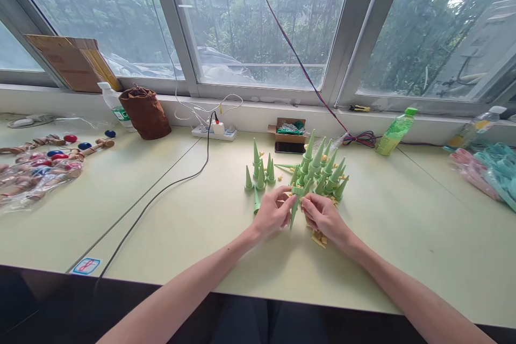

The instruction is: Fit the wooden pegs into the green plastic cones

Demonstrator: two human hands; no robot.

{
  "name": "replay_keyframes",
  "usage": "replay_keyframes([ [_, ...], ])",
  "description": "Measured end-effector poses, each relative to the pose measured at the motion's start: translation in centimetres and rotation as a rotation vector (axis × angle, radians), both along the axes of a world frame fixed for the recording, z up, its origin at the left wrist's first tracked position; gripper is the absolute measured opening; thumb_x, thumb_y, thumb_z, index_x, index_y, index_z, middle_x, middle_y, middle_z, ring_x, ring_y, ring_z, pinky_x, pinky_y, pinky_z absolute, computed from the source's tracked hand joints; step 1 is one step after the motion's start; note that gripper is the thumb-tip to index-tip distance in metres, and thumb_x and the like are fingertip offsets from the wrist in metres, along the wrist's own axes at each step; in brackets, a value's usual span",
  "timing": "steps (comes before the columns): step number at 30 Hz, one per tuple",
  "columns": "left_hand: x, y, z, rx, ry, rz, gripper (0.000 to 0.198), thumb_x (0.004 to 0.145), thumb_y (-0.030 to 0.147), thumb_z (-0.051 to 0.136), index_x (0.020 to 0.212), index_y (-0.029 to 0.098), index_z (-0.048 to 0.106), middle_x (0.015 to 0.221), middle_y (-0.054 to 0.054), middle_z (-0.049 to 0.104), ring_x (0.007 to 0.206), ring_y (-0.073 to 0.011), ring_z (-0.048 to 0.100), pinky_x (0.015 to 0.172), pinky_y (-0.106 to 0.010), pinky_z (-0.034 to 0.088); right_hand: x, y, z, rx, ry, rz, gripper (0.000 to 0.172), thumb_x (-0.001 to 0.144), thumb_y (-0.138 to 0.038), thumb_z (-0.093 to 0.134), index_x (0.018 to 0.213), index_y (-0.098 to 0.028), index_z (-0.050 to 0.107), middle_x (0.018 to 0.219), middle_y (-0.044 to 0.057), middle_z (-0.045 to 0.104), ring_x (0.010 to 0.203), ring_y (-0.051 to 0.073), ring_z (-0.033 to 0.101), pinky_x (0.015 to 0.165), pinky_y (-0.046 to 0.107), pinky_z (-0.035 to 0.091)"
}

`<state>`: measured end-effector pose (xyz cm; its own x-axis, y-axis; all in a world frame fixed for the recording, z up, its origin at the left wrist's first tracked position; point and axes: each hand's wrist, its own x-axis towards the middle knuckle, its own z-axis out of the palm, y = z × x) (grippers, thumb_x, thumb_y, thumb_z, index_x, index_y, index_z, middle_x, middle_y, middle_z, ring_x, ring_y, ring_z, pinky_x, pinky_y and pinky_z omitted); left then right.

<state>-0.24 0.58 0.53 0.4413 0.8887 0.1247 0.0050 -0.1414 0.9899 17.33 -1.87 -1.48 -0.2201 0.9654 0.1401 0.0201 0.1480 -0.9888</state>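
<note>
My left hand [273, 213] and my right hand [323, 216] meet over the middle of the pale table [169, 215], both pinching one green cone spike [296, 205] whose tip points down toward me. Behind the hands lies a heap of green cone spikes [322, 169] leaning to the right. A few green cones [258, 172] stand upright just left of it. Small yellow pieces [318, 237] lie on the table under my right hand.
A black cable [161, 193] crosses the table to a white power strip [214, 131]. Wooden toys with coloured balls in plastic [38, 166] lie far left, a brown pouch [145, 112] and a cardboard box [287, 134] at the back, a green bottle [395, 131] right.
</note>
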Motion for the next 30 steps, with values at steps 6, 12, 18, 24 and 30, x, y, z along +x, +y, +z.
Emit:
replay_keyframes([
  [6,0.1,0.0,0.5,-0.109,-0.045,-0.011,0.040,0.085,0.053,0.065,0.098,0.016,0.058,0.058,0.005,0.051,0.033,-0.0057,0.042,0.032,-0.018,0.031,0.1,-0.2,0.5,0.102,-0.202,-0.051,0.036,0.098,-0.046,0.048,0.073,-0.020,0.048,0.053,-0.007,0.036,0.044,0.010,0.033,0.043,0.023,0.028],
  [12,0.0,0.4,0.6,-0.384,-0.110,-0.034,0.047,0.074,0.054,0.076,0.094,0.016,0.056,0.058,0.002,0.058,0.036,-0.0039,0.036,0.033,-0.016,0.024,0.6,0.2,0.2,0.439,-0.568,-0.138,0.035,0.100,-0.034,0.043,0.068,-0.021,0.040,0.058,-0.005,0.033,0.051,0.011,0.029,0.051,0.025,0.026],
  [18,-0.2,0.6,0.7,-0.542,-0.143,-0.046,0.048,0.070,0.050,0.081,0.093,0.015,0.059,0.058,0.001,0.059,0.039,-0.0015,0.033,0.038,-0.016,0.017,1.1,0.6,-0.3,0.634,-0.734,-0.146,0.033,0.101,-0.027,0.039,0.069,-0.022,0.033,0.062,-0.003,0.039,0.054,0.013,0.033,0.054,0.026,0.028],
  [24,-0.1,0.4,1.4,-0.525,-0.120,-0.032,0.049,0.071,0.051,0.080,0.094,0.013,0.061,0.060,-0.002,0.062,0.038,-0.0015,0.036,0.039,-0.016,0.020,0.8,0.3,-0.1,0.562,-0.702,-0.185,0.034,0.101,-0.028,0.041,0.068,-0.021,0.038,0.059,-0.005,0.035,0.051,0.012,0.030,0.053,0.025,0.028],
  [30,-0.4,0.7,1.1,-0.437,-0.129,-0.114,0.047,0.073,0.051,0.079,0.092,0.013,0.060,0.071,-0.004,0.066,0.040,-0.0019,0.039,0.038,-0.017,0.026,0.7,0.2,0.1,0.480,-0.605,-0.180,0.030,0.100,-0.030,0.045,0.072,-0.020,0.049,0.056,-0.006,0.033,0.050,0.011,0.030,0.051,0.023,0.028],
])
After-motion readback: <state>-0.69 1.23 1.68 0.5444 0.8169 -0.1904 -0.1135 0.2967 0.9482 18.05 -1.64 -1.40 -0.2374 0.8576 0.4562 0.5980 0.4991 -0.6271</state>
